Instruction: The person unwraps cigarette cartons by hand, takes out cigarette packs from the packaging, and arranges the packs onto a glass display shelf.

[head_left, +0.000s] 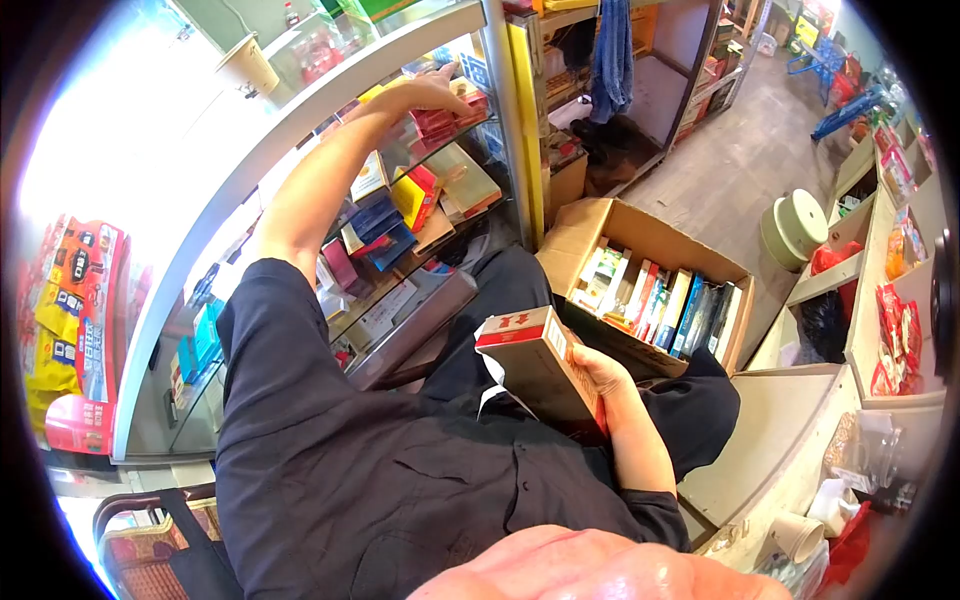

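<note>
A grey-brown floor (690, 185) ran back through a crowded room, with shelving (870, 270) along the right and a glass display cabinet (510, 120) on the left. Between them sat a person in a dark shirt (400, 470).

The left hand (440, 93) reached into the cabinet, over red packs (435, 125) on an upper shelf. Its fingers were partly extended and looked loosely spread; whether they gripped or touched a pack could not be told. The right hand (598, 372) was curled around the side of a carton (550, 375), its fingers pressed to the surface. That carton was tilted above the lap, in front of the shirt, with a torn white flap hanging at its near end.

Beyond the knees stood an open cardboard box (570, 240), holding a row of slim cartons (682, 308) in white, red, blue and black, mostly on edge. Lower in the cabinet, a yellow-and-red box (415, 197) lay among blue packs (380, 232) and other small boxes. A paper cup (262, 72) stood on top of the counter.

At far left, a red-and-yellow package (80, 300) bore white Chinese characters and a black patch of slanted lettering, too distorted to read surely. Red marks on the held carton's end were likewise illegible.
</note>
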The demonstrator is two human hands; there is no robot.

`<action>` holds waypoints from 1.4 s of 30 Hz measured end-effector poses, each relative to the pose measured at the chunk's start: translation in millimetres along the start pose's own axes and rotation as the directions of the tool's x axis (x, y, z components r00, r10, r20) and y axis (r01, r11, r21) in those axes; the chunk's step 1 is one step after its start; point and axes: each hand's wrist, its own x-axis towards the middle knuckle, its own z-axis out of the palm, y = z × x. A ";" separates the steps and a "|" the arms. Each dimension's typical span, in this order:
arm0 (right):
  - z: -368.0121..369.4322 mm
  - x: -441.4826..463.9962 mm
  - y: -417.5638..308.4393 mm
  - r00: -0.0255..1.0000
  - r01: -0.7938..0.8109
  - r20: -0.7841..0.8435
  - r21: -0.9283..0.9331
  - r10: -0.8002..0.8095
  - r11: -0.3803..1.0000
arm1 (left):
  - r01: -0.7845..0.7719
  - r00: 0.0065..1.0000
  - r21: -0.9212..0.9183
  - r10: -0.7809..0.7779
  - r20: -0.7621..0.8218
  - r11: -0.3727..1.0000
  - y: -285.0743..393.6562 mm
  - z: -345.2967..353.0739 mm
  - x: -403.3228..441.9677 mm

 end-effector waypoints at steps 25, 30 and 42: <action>11.2 -2.6 -8.3 0.999 -0.031 0.029 0.069 0.029 0.997 | 0.118 0.983 -0.693 0.014 0.182 0.711 -52.2 -8.8 -94.8; -0.2 5.0 -1.8 0.999 -0.038 0.018 0.109 0.036 0.993 | 0.047 0.995 -0.685 0.022 0.092 0.727 -42.8 6.9 -98.7; 9.9 -0.2 -6.5 0.998 -0.056 -0.031 0.132 0.060 0.990 | -0.101 0.941 -0.450 -0.063 -0.333 0.887 -52.3 64.8 -56.9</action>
